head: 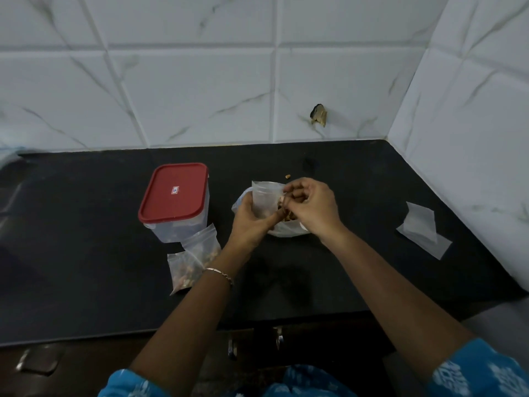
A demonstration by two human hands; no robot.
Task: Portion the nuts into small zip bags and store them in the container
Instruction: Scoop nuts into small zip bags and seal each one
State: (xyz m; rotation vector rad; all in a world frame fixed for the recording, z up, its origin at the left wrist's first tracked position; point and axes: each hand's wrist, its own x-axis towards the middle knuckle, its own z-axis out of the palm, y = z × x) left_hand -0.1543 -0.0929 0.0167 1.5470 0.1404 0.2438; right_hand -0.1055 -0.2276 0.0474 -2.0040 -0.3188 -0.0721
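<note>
My left hand grips a small clear zip bag upright at the middle of the black counter. Over the bag's mouth, my right hand has its fingers curled round some nuts. Under both hands lies a larger clear bag with nuts in it. Two filled zip bags lie to the left, in front of a clear container with a red lid that is closed.
Empty zip bags lie flat at the right of the counter, near the tiled side wall. One loose nut sits behind the hands. Drawer handles show below the counter's front edge.
</note>
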